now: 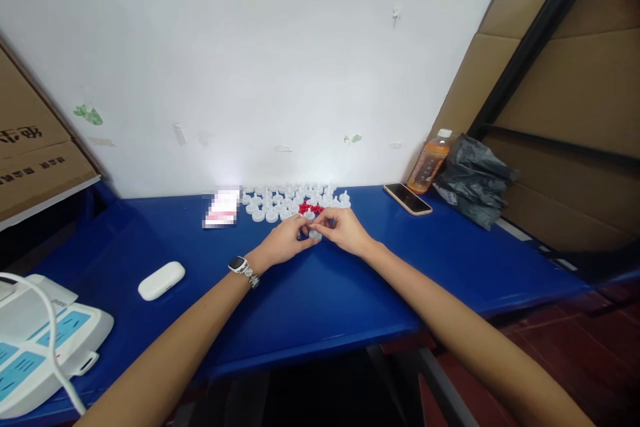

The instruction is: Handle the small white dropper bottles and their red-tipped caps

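My left hand [287, 240] is closed around a small translucent white cap [315, 235], whose edge shows between thumb and fingers. Over that cap my right hand [343, 231] pinches with thumb and forefinger; whatever is between its fingertips is too small to make out. The two hands nearly touch each other. Just beyond them lies a little heap of tiny red pieces [305, 207]. Many white plastic caps with pointed nozzles [271, 216] stand close together around the red heap, near the wall.
A phone [408, 199], a drink bottle [430, 161] and a black plastic bag [475, 177] are at the right. Left on the blue table [300, 320] are a blurred-out card [223, 207], a white earbud case [161, 281] and a power strip [55, 340]. Cardboard [575, 93] stands far right.
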`<state>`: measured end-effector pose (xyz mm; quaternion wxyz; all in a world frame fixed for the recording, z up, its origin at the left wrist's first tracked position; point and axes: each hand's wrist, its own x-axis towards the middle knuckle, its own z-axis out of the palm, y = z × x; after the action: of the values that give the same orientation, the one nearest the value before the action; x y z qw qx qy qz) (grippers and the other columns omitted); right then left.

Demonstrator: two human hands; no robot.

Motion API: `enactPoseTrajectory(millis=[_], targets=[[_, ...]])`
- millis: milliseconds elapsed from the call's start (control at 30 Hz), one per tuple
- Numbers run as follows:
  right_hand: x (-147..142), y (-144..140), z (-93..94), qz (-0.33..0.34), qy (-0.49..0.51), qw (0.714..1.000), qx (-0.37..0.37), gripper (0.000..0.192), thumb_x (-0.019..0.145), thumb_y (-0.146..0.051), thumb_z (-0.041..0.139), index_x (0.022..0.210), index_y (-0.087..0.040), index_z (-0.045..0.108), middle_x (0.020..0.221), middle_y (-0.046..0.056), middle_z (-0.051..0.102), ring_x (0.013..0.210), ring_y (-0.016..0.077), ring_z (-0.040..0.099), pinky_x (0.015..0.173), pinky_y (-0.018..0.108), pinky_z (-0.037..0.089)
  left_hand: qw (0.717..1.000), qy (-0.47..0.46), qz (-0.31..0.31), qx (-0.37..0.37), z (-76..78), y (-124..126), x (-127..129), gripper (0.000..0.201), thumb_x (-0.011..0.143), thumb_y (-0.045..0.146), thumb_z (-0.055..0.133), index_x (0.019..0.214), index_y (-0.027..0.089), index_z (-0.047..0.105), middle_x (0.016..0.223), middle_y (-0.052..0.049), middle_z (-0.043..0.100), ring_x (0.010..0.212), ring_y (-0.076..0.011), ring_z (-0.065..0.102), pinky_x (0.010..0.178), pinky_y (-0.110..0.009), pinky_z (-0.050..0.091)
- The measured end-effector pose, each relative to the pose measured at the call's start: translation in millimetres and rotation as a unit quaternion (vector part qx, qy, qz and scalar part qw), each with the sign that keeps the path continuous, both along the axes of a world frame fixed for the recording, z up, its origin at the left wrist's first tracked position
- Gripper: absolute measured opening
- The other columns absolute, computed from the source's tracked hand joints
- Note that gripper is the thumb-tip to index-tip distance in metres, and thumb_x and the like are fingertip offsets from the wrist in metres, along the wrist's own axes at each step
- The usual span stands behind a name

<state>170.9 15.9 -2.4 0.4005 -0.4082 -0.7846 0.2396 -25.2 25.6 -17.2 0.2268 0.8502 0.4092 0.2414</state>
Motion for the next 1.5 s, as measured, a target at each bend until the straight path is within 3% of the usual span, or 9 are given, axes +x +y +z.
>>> enactPoseTrajectory(millis=[167, 333, 467, 600, 867, 967, 1167, 1300, 1500], targets=[[0, -2, 0.1, 0.018, -0.008, 1.000, -0.001, 0.011, 0.083, -0.024, 0.066, 0.077, -0.016, 0.070, 0.071, 0.002, 0.067, 0.061, 0.0111, 0.054, 0.058, 0.023, 0.042, 1.000, -0.009, 0.010, 0.019, -4.1, -1, 2, 0.034, 0.082, 0.053, 0.063, 0.094, 0.021, 0.065, 0.092, -0.004, 0.061, 0.082, -0.0184, 0.058, 0.072, -0.030, 0.046], [0, 2, -4.3, 0.017, 0.061, 0.996, -0.059, 0.027, 0.085, -0.043, 0.064, 0.079, -0.017, 0.065, 0.072, 0.002, 0.066, 0.057, 0.0108, 0.054, 0.053, 0.023, 0.044, 0.998, -0.035, 0.026, 0.045, -4.4, -3, 4, 0.033, 0.084, 0.050, 0.062, 0.098, 0.020, 0.064, 0.097, -0.005, 0.062, 0.089, -0.0202, 0.060, 0.079, -0.033, 0.048], [-2, 7, -5.3, 0.037, 0.208, 0.960, -0.184, 0.041, 0.077, -0.057, 0.069, 0.078, -0.017, 0.059, 0.065, -0.001, 0.061, 0.044, 0.0082, 0.048, 0.040, 0.022, 0.039, 0.996, -0.076, 0.035, 0.032, 1.1, -6, 4, 0.034, 0.089, 0.048, 0.058, 0.111, 0.022, 0.060, 0.101, -0.004, 0.067, 0.087, -0.0187, 0.063, 0.076, -0.031, 0.048], [-2, 5, 2.1, 0.064, 0.279, 0.922, -0.261, 0.041, 0.069, -0.052, 0.078, 0.084, -0.017, 0.061, 0.066, -0.003, 0.056, 0.053, 0.0086, 0.049, 0.041, 0.019, 0.042, 0.994, -0.092, 0.027, 0.050, 7.3, -9, 5, 0.037, 0.091, 0.049, 0.057, 0.117, 0.023, 0.058, 0.095, -0.002, 0.067, 0.082, -0.0174, 0.062, 0.071, -0.030, 0.046], [-1, 0, 8.2, 0.056, 0.243, 0.913, -0.322, 0.038, 0.081, -0.053, 0.066, 0.098, -0.020, 0.058, 0.070, -0.002, 0.055, 0.059, 0.0114, 0.056, 0.040, 0.018, 0.043, 0.990, -0.097, 0.037, 0.099, 8.8, -9, 5, 0.039, 0.090, 0.050, 0.059, 0.119, 0.023, 0.061, 0.096, -0.004, 0.064, 0.087, -0.0187, 0.059, 0.075, -0.031, 0.047], [-3, 2, 5.0, 0.043, 0.214, 0.934, -0.282, 0.039, 0.083, -0.057, 0.061, 0.094, -0.020, 0.056, 0.064, -0.003, 0.052, 0.053, 0.0107, 0.053, 0.038, 0.019, 0.039, 0.991, -0.094, 0.031, 0.096, 8.3, -10, 7, 0.038, 0.092, 0.049, 0.056, 0.119, 0.022, 0.061, 0.095, -0.004, 0.063, 0.087, -0.0188, 0.058, 0.075, -0.032, 0.047], [-2, 0, 1.9, -0.009, 0.096, 0.992, -0.087, 0.035, 0.093, -0.057, 0.047, 0.093, -0.022, 0.051, 0.061, -0.006, 0.052, 0.051, 0.0101, 0.048, 0.050, 0.022, 0.039, 0.991, -0.089, 0.013, 0.099, 8.6, -13, 11, 0.034, 0.098, 0.043, 0.044, 0.122, 0.021, 0.053, 0.104, -0.008, 0.060, 0.092, -0.0200, 0.058, 0.079, -0.033, 0.049], [-1, -5, 3.5, 0.000, 0.010, 0.999, -0.041, 0.035, 0.100, -0.051, 0.035, 0.086, -0.023, 0.047, 0.063, -0.005, 0.055, 0.061, 0.0123, 0.054, 0.063, 0.025, 0.041, 0.992, -0.054, -0.002, 0.111, 7.6, -14, 7, 0.030, 0.099, 0.043, 0.042, 0.118, 0.021, 0.050, 0.111, -0.009, 0.059, 0.098, -0.0218, 0.059, 0.085, -0.036, 0.049], [2, -8, 10.7, -0.021, -0.092, 0.995, 0.014, 0.032, 0.103, -0.042, 0.029, 0.083, -0.023, 0.044, 0.066, -0.002, 0.056, 0.061, 0.0149, 0.053, 0.062, 0.026, 0.035, 0.995, -0.074, -0.004, 0.065, 6.4, -15, 6, 0.032, 0.101, 0.043, 0.039, 0.122, 0.021, 0.045, 0.107, -0.007, 0.061, 0.089, -0.0193, 0.061, 0.084, -0.035, 0.049]])
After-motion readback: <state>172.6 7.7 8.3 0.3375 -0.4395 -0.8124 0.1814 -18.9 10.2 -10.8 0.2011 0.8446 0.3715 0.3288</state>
